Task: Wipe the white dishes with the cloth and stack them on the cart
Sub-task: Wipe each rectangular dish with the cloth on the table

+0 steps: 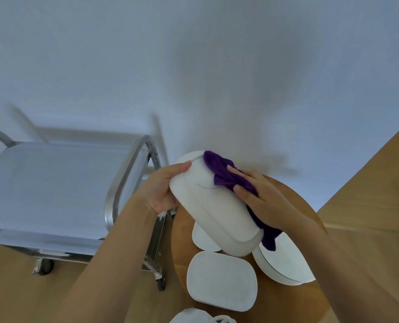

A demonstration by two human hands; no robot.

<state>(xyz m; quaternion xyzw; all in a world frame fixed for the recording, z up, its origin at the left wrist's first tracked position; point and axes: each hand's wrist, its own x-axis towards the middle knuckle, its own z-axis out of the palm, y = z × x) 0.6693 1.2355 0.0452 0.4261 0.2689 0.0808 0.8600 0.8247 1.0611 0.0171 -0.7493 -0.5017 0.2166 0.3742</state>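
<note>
My left hand (163, 187) grips the left edge of a long white dish (212, 206) held tilted above the round wooden table (182, 231), underside towards me. A purple cloth (226, 176) lies against the dish's right side, pressed there by my right hand (261, 199) with the thumb curled over it; a tail of cloth hangs below the dish. On the table lie a white rounded-rectangle dish (221, 280), a stack of round white plates (287, 264) and part of another white dish (202, 238) under the held one. The metal cart (54, 183) stands to the left.
The cart has a flat pale top, a chrome handle rail (124, 180) facing the table, and castor wheels (43, 268) on the wooden floor. A white wall fills the background. More white objects (198, 317) peek in at the bottom edge.
</note>
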